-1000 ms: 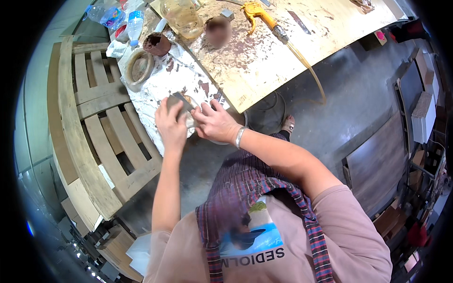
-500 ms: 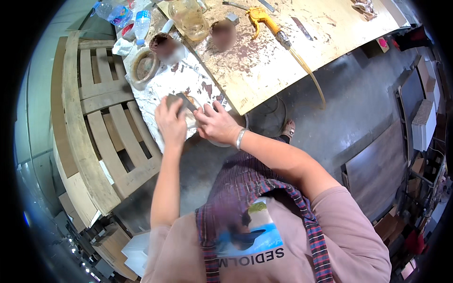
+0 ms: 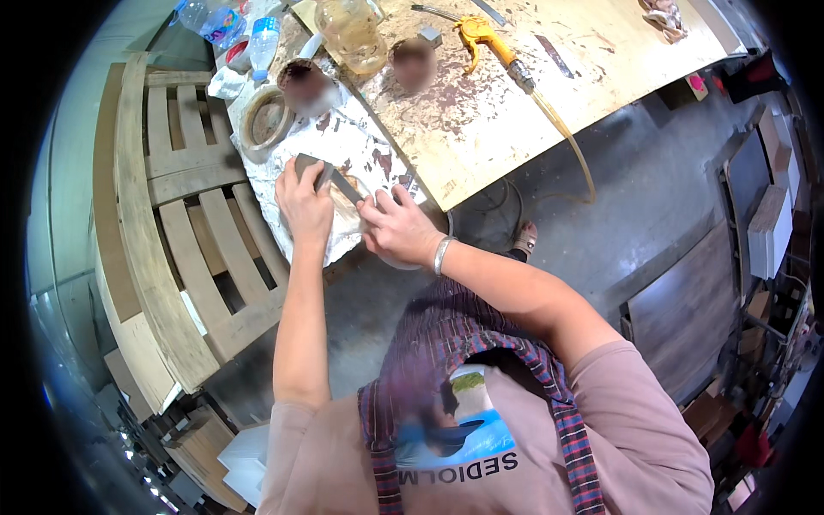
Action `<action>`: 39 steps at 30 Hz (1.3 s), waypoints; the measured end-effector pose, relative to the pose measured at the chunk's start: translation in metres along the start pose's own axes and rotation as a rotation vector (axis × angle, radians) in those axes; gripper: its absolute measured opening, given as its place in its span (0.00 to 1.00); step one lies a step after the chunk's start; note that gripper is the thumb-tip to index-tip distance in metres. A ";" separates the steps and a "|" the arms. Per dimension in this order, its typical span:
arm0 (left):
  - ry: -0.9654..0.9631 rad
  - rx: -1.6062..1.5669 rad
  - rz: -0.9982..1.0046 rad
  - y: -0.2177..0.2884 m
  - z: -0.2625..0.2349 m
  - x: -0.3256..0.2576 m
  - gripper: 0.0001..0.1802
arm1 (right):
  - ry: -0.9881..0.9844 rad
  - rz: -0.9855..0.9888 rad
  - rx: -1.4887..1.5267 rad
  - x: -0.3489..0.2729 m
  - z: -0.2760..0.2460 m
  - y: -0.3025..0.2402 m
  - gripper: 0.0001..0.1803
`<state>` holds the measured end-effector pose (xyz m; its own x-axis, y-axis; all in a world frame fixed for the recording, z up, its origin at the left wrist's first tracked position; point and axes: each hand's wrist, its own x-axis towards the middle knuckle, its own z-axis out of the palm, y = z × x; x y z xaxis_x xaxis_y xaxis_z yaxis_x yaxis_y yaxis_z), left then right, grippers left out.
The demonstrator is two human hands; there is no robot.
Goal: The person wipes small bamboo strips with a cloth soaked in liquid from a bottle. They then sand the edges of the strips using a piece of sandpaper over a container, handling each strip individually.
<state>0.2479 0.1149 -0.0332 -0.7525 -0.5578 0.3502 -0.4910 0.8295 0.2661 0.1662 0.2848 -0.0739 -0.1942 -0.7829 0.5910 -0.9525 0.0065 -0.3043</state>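
Note:
My left hand [image 3: 305,206] is closed around a dark grey rectangular block [image 3: 313,166], fingers over its near side. Between the hands lies a narrow, flat dark grey strip [image 3: 347,186], whose far end meets or passes under the block; I cannot tell which. The fingers of my right hand [image 3: 399,226] pinch the strip's near end. Both hands are over a white sheet [image 3: 296,142] stained with brown flakes, at the near corner of the work surface. My palms' undersides are hidden.
A tape-like ring [image 3: 266,122] and plastic bottles [image 3: 264,45] stand far left. Beyond are a jug of yellowish liquid [image 3: 354,39] and a yellow air gun [image 3: 482,39], its hose [image 3: 573,142] hanging over the edge of the wooden board [image 3: 506,129]. A slatted wooden pallet [image 3: 184,240] flanks the left side.
My left hand and the block have shifted slightly left and away, uncovering more of the strip. My right hand keeps its pinch in nearly the same spot.

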 end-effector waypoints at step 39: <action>0.059 -0.243 -0.013 -0.001 -0.018 -0.023 0.23 | -0.135 0.459 0.174 0.036 0.004 -0.021 0.07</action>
<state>0.2736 0.1267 -0.0253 -0.7164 -0.5749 0.3953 -0.3749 0.7951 0.4768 0.1801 0.2544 -0.0494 -0.5409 -0.7969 0.2691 -0.7207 0.2742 -0.6367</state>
